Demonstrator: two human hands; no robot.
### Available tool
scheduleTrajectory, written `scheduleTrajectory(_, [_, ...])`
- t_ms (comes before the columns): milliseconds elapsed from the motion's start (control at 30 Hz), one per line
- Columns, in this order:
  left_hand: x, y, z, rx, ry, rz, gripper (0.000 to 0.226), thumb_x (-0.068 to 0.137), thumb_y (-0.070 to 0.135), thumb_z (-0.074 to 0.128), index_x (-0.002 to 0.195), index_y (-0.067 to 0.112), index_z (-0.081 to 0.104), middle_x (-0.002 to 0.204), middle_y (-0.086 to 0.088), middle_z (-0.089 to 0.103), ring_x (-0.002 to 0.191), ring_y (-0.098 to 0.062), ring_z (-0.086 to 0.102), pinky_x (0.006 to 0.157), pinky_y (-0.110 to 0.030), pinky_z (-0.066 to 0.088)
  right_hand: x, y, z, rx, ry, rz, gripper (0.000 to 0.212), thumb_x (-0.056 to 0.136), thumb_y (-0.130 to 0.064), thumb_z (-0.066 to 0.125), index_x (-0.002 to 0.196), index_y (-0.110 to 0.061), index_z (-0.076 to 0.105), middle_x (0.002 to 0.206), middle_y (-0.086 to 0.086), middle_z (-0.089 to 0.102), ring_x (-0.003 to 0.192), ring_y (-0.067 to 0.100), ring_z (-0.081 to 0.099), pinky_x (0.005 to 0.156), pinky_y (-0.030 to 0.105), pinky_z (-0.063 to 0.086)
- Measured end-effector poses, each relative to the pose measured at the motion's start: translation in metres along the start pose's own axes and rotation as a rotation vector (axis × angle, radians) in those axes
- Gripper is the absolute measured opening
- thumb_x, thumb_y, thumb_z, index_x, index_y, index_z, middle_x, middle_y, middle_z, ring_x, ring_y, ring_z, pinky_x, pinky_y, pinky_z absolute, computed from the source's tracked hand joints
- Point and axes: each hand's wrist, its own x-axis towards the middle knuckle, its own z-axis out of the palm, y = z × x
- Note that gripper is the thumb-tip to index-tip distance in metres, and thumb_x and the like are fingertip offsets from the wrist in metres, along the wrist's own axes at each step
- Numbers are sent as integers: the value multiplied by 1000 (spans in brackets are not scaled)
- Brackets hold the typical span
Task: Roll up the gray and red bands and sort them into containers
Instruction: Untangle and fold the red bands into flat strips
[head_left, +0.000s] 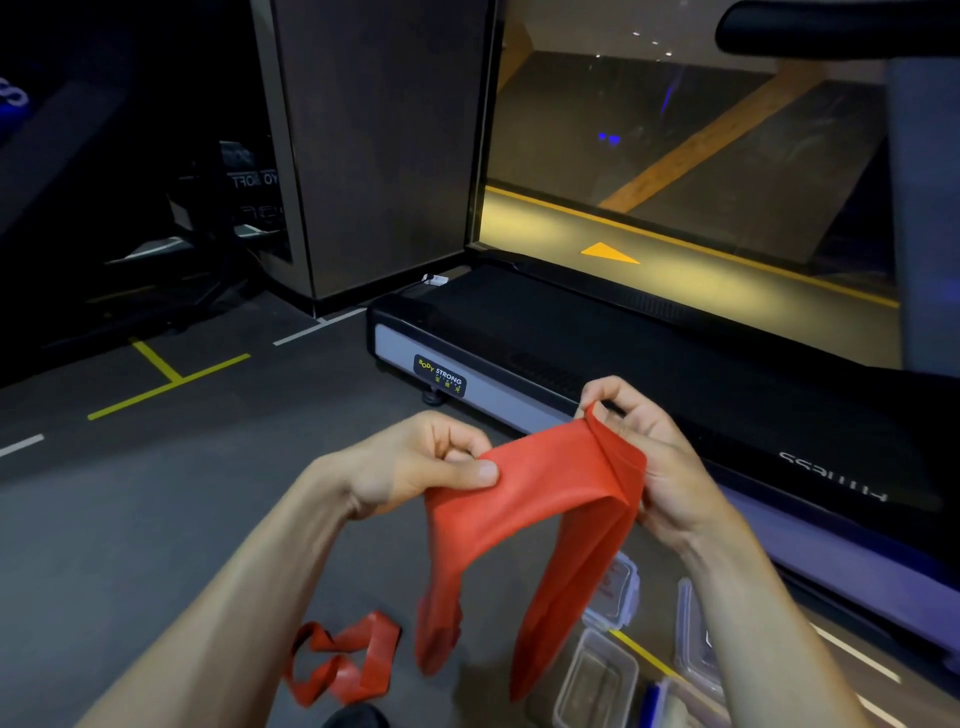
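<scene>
- Head view gives me two red bands: one held up (540, 499) between both hands, one lying twisted on the floor (343, 657) at lower left.
- I count three clear plastic containers on the floor at lower right: a lidded one (618, 597) partly behind the held band, an open one (597, 680) nearer me, and a third (696, 639) to its right, partly hidden by my right forearm.
- My left hand (426, 462) pinches the held band's left edge, thumb on top, fingers curled under.
- My right hand (639, 447) pinches the bunched top fold, fingers curled round it.
- Held band is flat, wide, matte red, draped so two ends hang down toward the floor.
- Behind it sits a treadmill (519, 374) labelled "BODY STRONG".
</scene>
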Motion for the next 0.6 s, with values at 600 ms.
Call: scheduleTrajectory(600, [3, 1, 11, -268, -118, 135, 41, 86, 34, 79, 85, 0, 56, 80, -2, 60, 70, -12, 57, 67, -22, 47, 0, 18, 39, 115, -203, -27, 9, 101, -21, 52, 101, -11, 54, 139, 16, 63, 125, 34, 62, 97, 40, 55])
